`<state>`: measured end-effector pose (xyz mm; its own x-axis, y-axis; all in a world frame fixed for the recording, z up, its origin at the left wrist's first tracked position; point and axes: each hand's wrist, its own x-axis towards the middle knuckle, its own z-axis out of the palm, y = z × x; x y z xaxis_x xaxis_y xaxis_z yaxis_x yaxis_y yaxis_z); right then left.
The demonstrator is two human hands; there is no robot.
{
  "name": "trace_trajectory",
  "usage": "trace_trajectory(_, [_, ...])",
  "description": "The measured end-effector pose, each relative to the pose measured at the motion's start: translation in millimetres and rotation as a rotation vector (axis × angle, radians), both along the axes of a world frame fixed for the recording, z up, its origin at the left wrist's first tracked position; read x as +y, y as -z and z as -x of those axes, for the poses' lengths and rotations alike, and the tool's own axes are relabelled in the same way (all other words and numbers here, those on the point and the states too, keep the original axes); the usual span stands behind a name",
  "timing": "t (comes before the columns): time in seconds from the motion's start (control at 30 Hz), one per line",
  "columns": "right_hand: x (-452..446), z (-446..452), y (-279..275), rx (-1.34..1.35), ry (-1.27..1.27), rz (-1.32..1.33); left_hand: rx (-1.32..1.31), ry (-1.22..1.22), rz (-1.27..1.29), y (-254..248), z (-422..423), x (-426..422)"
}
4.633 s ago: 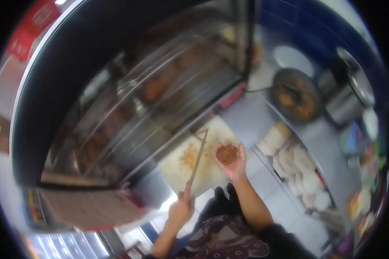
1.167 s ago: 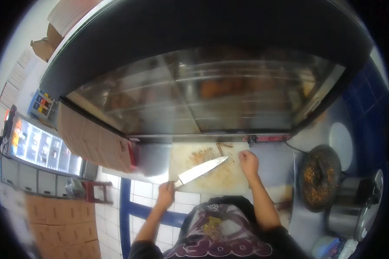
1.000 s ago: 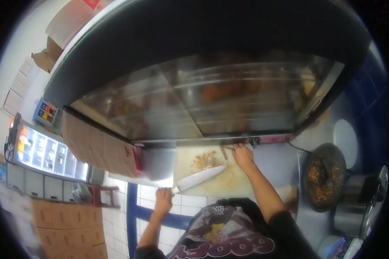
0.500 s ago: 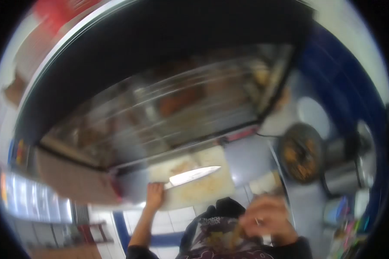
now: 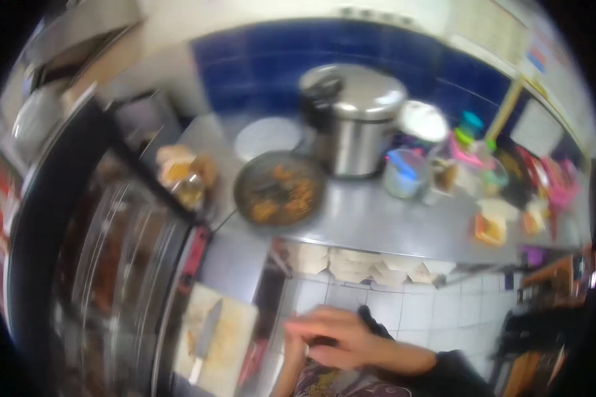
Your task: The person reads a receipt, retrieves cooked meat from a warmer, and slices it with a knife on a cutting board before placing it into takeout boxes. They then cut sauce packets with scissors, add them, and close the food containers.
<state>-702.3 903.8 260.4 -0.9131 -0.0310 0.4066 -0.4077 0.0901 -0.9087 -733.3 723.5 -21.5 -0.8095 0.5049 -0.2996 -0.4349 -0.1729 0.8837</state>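
My right hand (image 5: 344, 336) is in front of my body, blurred, its fingers stretched to the left and the thumb apart from them. Nothing shows in its grasp. Its fingertips meet or overlap my left hand (image 5: 293, 349), whose own fingers are mostly hidden there. To the left, a kitchen knife (image 5: 209, 331) lies on a pale cutting board (image 5: 237, 331), its blade pointing away from me and neither hand on it. Small food scraps (image 5: 192, 336) are beside the blade.
A pan of browned food (image 5: 281, 192) sits on the steel counter (image 5: 377, 221), near a white plate (image 5: 268, 137) and a large steel cooker (image 5: 357, 126). Farther right are a plastic tub (image 5: 405, 175) and food boxes (image 5: 489, 230). A glass display case (image 5: 112, 251) stands left.
The view has swung to the right, towards the counter. My left hand has let go of the knife handle and come together with my right hand.
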Motion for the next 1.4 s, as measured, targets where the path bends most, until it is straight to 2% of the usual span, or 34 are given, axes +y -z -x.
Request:
trace_trajectory(0.03, [2,-4,40,0.042,0.101,-0.308,0.025,0.081,-0.007,-30,-6,27])
trace_trajectory(0.07, [10,-12,87,0.053,0.214,-0.621,-0.108,0.017,-0.246,-63,-18,50])
trace_trajectory(0.13, [30,-63,224,-0.256,0.366,-0.893,-0.896,0.218,-0.478,-104,-1,95])
trace_trajectory(0.17, [43,-88,260,-0.566,0.436,-0.373,-0.672,0.363,-0.547,-86,5,108])
trace_trajectory(0.2, [65,-112,277,-0.791,0.462,0.180,-0.352,0.143,-0.313,-159,-20,146])
trace_trajectory(0.23, [94,-132,271,-0.771,0.529,0.201,-0.085,0.063,-0.336,-188,-34,175])
trace_trajectory(0.3, [134,-187,239,-0.909,0.378,0.931,0.533,0.060,-0.201,-226,-84,216])
trace_trajectory(0.33, [151,-209,208,-0.779,0.401,1.241,0.754,0.108,-0.142,-213,-115,239])
trace_trajectory(0.37, [169,-222,187,-0.753,0.419,1.251,0.977,0.219,-0.073,-175,-151,267])
trace_trajectory(0.4, [186,-234,169,-0.563,0.500,1.303,1.202,0.328,-0.016,-126,-191,294])
trace_trajectory(0.43, [200,-254,156,-0.378,0.573,1.355,1.316,0.430,0.001,-85,-224,316])
trace_trajectory(0.47, [223,-289,146,-0.375,0.576,1.391,1.304,0.578,0.005,-57,-252,338])
trace_trajectory(0.5, [246,-328,134,-0.248,0.818,0.915,1.140,0.776,0.032,-48,-274,356])
trace_trajectory(0.53, [260,-356,128,-0.131,1.019,0.411,0.591,1.025,0.073,-57,-291,375])
trace_trajectory(0.57, [264,-383,133,-0.143,1.018,0.433,0.022,1.138,0.141,-73,-306,396])
trace_trajectory(0.6, [271,-412,136,-0.187,1.174,0.100,-0.374,1.168,0.204,-93,-322,422])
trace_trajectory(0.63, [280,-438,139,-0.223,1.312,-0.250,-0.602,1.174,0.239,-112,-338,447])
trace_trajectory(0.67, [280,-451,173,-0.486,1.329,-0.475,-0.662,1.159,0.221,-127,-353,470])
trace_trajectory(0.73, [280,-490,237,-0.788,1.338,-0.114,-0.504,1.159,0.077,-152,-370,518])
trace_trajectory(0.77, [282,-518,253,-1.149,1.102,-0.135,-0.367,1.156,-0.037,-163,-375,541])
trace_trajectory(0.8, [279,-546,269,-1.483,0.831,-0.131,-0.366,1.152,-0.106,-173,-368,562])
trace_trajectory(0.83, [265,-573,294,-1.456,0.980,-0.036,-0.362,1.151,-0.175,-181,-352,584])
trace_trajectory(0.87, [243,-597,323,-1.427,1.124,0.052,-0.046,0.995,-0.035,-167,-333,607])
trace_trajectory(0.9, [225,-625,353,-1.304,1.296,0.318,0.252,0.810,0.100,-134,-314,632])
trace_trajectory(0.93, [210,-656,382,-1.148,1.488,0.536,0.387,0.698,0.249,-99,-291,655])
trace_trajectory(0.97, [199,-689,401,-1.120,1.566,0.788,0.512,0.578,0.398,-54,-261,675])
trace_trajectory(1.0, [177,-713,425,-0.962,1.738,1.266,0.456,0.442,0.445,5,-226,696])
trace_trajectory(1.03, [157,-739,444,-0.972,1.849,1.377,0.403,0.305,0.489,59,-196,712])
trace_trajectory(1.07, [126,-769,478,-0.977,1.960,1.490,0.531,0.247,0.462,73,-193,720])
trace_trajectory(1.1, [94,-792,529,-1.134,2.023,1.599,0.660,0.190,0.434,79,-199,730])
trace_trajectory(1.2, [145,-810,460,-1.300,1.891,1.829,0.459,0.226,0.241,70,-251,765])
trace_trajectory(1.3, [231,-823,434,-1.264,1.799,1.839,0.292,0.121,0.156,89,-302,790])
trace_trajectory(1.33, [261,-829,431,-1.244,1.773,1.825,0.300,0.144,0.209,43,-348,805])
trace_trajectory(1.4, [321,-841,425,-1.208,1.734,1.799,0.360,0.075,0.316,41,-390,838])
